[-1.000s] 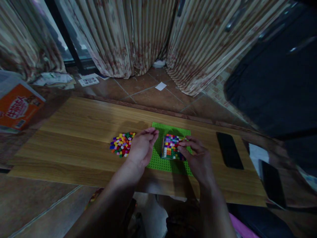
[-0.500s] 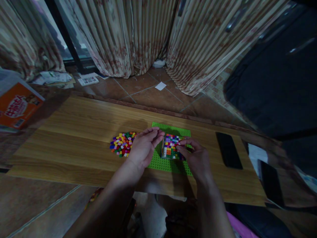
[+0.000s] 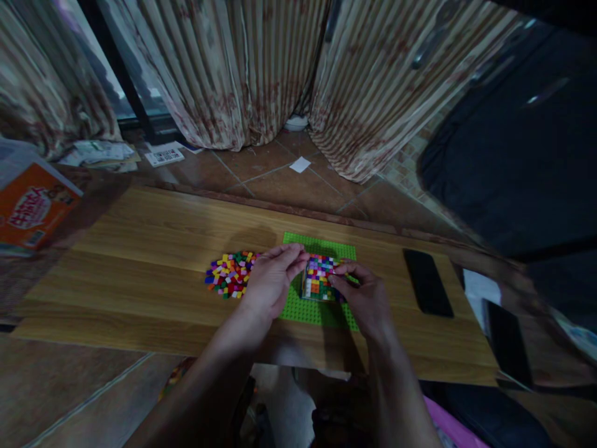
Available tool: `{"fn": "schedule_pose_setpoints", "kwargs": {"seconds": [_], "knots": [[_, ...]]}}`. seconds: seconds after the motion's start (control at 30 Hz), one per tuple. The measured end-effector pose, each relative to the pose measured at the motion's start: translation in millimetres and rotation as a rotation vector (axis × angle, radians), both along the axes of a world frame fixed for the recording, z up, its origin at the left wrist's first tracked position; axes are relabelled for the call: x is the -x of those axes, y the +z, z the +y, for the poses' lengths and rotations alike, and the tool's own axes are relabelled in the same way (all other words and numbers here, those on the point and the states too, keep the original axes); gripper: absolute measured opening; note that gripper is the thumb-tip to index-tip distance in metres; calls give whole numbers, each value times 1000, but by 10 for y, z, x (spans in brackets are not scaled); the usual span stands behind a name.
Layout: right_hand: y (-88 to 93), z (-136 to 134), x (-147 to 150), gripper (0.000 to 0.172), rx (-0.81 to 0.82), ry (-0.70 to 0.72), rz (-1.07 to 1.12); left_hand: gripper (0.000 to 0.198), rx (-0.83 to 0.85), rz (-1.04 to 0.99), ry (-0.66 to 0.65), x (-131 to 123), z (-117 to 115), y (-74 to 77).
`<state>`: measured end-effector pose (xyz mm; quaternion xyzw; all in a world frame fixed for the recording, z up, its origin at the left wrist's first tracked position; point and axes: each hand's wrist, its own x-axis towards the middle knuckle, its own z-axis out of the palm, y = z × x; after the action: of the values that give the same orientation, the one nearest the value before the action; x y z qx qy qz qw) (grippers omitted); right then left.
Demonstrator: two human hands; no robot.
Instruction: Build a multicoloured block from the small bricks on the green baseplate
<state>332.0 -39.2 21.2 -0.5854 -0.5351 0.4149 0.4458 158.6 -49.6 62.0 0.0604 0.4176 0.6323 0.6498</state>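
Note:
A block of small multicoloured toy bricks (image 3: 318, 283) stands on a green studded baseplate (image 3: 305, 312), its top a patchwork of colours. My left hand (image 3: 269, 283) hovers at the block's left side, fingertips and thumb drawn together; whatever they pinch is too small to make out. On the other side, my right hand (image 3: 366, 292) reaches over the block's right part, thumb and forefinger closed close to the top bricks. What lies between those fingertips is hidden. A heap of loose bricks (image 3: 228, 274) lies left of the baseplate, partly behind my left hand.
The wooden table (image 3: 140, 267) runs across the view. A black phone (image 3: 428, 282) lies on its right part, with another dark flat device (image 3: 507, 342) beyond the right edge. An orange-labelled plastic tub (image 3: 37, 202) stands at far left. Curtains (image 3: 224, 74) hang behind the table.
My left fingers and thumb have come together from a looser, more spread pose. My right hand stays at the block with little change. The whole view has shifted slightly.

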Motion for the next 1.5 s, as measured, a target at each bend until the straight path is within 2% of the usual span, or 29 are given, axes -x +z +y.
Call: {"fn": "schedule_pose_setpoints", "kwargs": {"seconds": [0.17,0.27,0.4,0.53,0.77,0.9,1.0,1.23,1.37,1.5], "knots": [[28,5,-19,21,24,-14,130,14,15,29,-6,-24,-1,16],[65,-16,16,16,-76,-77,200,20,-1,24,-63,-22,-14,24],[121,-71,136,9,-292,-79,11,23,-49,34,-136,-18,-33,25],[175,-133,261,13,-408,12,-166,20,-57,75,-190,-30,-41,24],[174,-165,297,20,-419,115,-328,24,-128,98,-306,-60,-81,-3],[160,-168,282,22,-448,139,-387,32,-153,119,-353,-42,-81,-20],[168,-175,283,23,-486,144,-437,37,-166,108,-368,-31,-73,-20],[249,-198,304,18,-503,151,-461,31,-171,46,-349,-64,-66,-41],[282,-203,298,12,-504,86,-387,29,-184,97,-314,-73,-64,-59],[252,-174,221,15,-395,-90,-239,24,-159,163,-300,-60,-54,-54]]}}
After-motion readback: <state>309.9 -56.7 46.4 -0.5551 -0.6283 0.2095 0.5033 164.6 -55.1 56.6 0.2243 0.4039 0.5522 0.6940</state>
